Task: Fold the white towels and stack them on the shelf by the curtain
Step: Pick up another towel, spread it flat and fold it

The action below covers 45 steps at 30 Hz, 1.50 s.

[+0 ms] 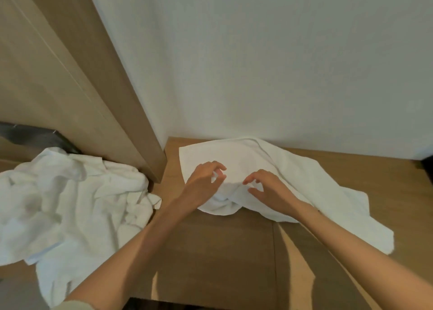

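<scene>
While your 2 hands hover over the rumpled white terry towel [304, 176], it lies on the brown wooden counter [222, 251], far edge up against the plain white wall [257, 63], right end trailing toward you. Your left hand [206, 183] has its fingers curled, thumb and forefinger nearly meeting. Whether they've nipped any cloth, I can't tell. Your right hand [269, 190] is loose, fingers bent and apart, holding nothing.

Risk 1: that bunched ridge between your hands. Fold over it and the lump likely gets locked in, so the stack would sit crooked. Risk 2: pinch only 1 layer and the towel may drag skew instead of lifting clean.

Watch the crumpled heap of white towels [65, 192] on your left too. Your left forearm passes close by it, and a brush could drag a piece along. No shelf or curtain in view yet.
</scene>
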Available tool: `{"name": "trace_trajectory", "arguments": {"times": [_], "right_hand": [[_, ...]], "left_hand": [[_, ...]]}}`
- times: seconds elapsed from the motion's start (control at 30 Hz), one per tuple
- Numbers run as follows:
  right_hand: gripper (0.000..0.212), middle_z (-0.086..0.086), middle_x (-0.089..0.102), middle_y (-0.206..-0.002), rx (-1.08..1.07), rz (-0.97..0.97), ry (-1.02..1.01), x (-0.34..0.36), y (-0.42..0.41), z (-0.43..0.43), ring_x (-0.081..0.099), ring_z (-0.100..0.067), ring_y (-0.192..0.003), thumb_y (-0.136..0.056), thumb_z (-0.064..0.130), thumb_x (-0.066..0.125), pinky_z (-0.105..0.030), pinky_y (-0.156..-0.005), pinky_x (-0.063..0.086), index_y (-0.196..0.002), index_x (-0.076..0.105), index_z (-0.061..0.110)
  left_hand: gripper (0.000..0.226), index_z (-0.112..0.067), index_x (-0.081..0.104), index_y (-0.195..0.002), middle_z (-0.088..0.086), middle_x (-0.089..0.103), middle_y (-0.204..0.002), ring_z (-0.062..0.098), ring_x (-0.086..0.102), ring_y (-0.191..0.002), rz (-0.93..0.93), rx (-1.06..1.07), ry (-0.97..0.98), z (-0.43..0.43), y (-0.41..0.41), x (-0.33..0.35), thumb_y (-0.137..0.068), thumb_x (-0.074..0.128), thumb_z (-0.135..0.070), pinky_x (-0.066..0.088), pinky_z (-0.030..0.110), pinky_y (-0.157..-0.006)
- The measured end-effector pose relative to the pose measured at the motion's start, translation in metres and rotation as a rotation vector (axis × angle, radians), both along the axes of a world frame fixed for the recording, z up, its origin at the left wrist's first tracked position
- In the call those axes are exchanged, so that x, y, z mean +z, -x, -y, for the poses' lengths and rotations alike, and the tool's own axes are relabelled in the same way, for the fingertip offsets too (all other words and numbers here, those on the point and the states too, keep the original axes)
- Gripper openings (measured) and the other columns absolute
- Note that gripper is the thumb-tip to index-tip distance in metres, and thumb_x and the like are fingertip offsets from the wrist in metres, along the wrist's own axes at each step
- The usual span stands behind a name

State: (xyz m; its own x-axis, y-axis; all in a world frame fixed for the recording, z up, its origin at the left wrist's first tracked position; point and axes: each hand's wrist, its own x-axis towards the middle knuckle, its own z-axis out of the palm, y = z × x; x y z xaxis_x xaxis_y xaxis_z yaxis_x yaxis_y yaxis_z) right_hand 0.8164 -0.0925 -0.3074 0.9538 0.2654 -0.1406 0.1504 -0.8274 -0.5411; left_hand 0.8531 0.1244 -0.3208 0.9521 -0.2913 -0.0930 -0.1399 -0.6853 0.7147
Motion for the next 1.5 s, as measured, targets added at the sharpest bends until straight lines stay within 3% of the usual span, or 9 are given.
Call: {"name": "trace_trajectory", "arguments": {"times": [0.17, 0.33, 0.5, 0.63, 0.77, 1.0, 1.13, 1.27, 1.5], "right_hand": [[0.027, 0.002, 0.056, -0.124, 0.059, 0.031, 0.237, -0.015, 0.035, 0.016, 0.05, -0.018, -0.109, -0.093, 0.032, 0.056, -0.024, -0.086, 0.036, -0.119, 0.058, 0.027], [0.04, 0.003, 0.048, -0.126, 0.005, -0.044, 0.367, -0.039, 0.05, 0.024, 0.047, -0.02, -0.107, -0.087, 0.035, 0.06, -0.033, -0.084, 0.038, -0.125, 0.049, 0.026], [0.018, -0.002, 0.061, -0.084, -0.028, 0.14, 0.383, -0.05, 0.049, 0.017, 0.058, -0.023, -0.071, -0.073, 0.015, 0.077, -0.029, -0.061, 0.033, -0.084, 0.063, 0.017], [0.014, -0.004, 0.06, -0.089, -0.169, 0.016, 0.099, -0.045, 0.04, 0.023, 0.055, -0.023, -0.081, -0.098, 0.025, 0.047, -0.032, -0.074, 0.036, -0.1, 0.055, 0.013], [0.006, 0.004, 0.052, -0.081, -0.266, 0.068, -0.111, -0.017, 0.03, 0.037, 0.051, -0.018, -0.074, -0.099, 0.028, 0.043, -0.03, -0.069, 0.037, -0.098, 0.046, 0.022], [0.011, -0.004, 0.059, -0.097, -0.295, 0.069, -0.159, 0.009, 0.021, 0.047, 0.054, -0.022, -0.089, -0.098, 0.019, 0.049, -0.031, -0.073, 0.042, -0.104, 0.053, 0.012], [0.022, -0.005, 0.058, -0.113, -0.125, 0.119, 0.047, -0.007, 0.04, 0.033, 0.047, -0.025, -0.106, -0.091, 0.005, 0.048, -0.033, -0.084, 0.042, -0.107, 0.057, 0.016], [0.037, -0.001, 0.061, -0.111, 0.22, 0.058, 0.037, -0.019, 0.061, 0.009, 0.05, -0.019, -0.103, -0.089, -0.002, 0.041, -0.027, -0.082, 0.039, -0.104, 0.067, 0.02], [0.046, 0.002, 0.057, -0.126, 0.585, -0.215, 0.176, -0.042, 0.097, -0.019, 0.051, -0.014, -0.114, -0.096, 0.009, 0.035, -0.027, -0.094, 0.039, -0.128, 0.056, 0.034]], "left_hand": [[0.018, -0.023, 0.066, -0.102, -0.006, 0.062, -0.106, 0.014, 0.052, -0.101, 0.013, -0.113, -0.116, 0.028, 0.046, -0.01, -0.089, 0.062, -0.034, 0.041, 0.02, -0.086], [0.039, -0.019, 0.052, -0.128, -0.002, 0.047, -0.127, 0.018, 0.04, -0.119, -0.041, -0.156, -0.337, 0.05, 0.072, -0.023, -0.09, 0.056, -0.023, 0.039, 0.03, -0.092], [0.036, -0.007, 0.043, -0.123, 0.006, 0.043, -0.12, 0.021, 0.039, -0.11, 0.007, -0.047, -0.397, 0.062, 0.086, -0.032, -0.088, 0.051, -0.008, 0.041, 0.034, -0.076], [0.031, -0.008, 0.044, -0.126, 0.01, 0.048, -0.119, 0.021, 0.043, -0.101, 0.027, -0.009, -0.453, 0.058, 0.09, -0.039, -0.096, 0.036, -0.011, 0.036, 0.029, -0.073], [0.03, -0.008, 0.05, -0.124, 0.009, 0.051, -0.118, 0.025, 0.047, -0.105, 0.092, -0.049, -0.57, 0.047, 0.094, -0.039, -0.095, 0.042, -0.01, 0.042, 0.035, -0.079], [0.013, -0.009, 0.065, -0.094, 0.006, 0.062, -0.098, 0.021, 0.052, -0.09, 0.175, -0.061, -0.27, 0.003, 0.122, -0.016, -0.088, 0.054, -0.005, 0.041, 0.032, -0.079], [0.008, -0.013, 0.066, -0.086, 0.001, 0.064, -0.087, 0.018, 0.054, -0.082, 0.227, 0.01, -0.327, -0.023, 0.148, -0.004, -0.087, 0.058, -0.009, 0.038, 0.026, -0.068], [0.004, -0.011, 0.066, -0.083, 0.003, 0.065, -0.084, 0.02, 0.055, -0.08, 0.269, 0.049, -0.444, -0.047, 0.175, 0.005, -0.085, 0.064, -0.008, 0.033, 0.026, -0.065], [0.018, -0.018, 0.062, -0.103, -0.003, 0.061, -0.106, 0.016, 0.048, -0.107, 0.108, -0.004, -0.737, -0.087, 0.2, 0.003, -0.092, 0.05, -0.013, 0.029, 0.023, -0.083]]}}
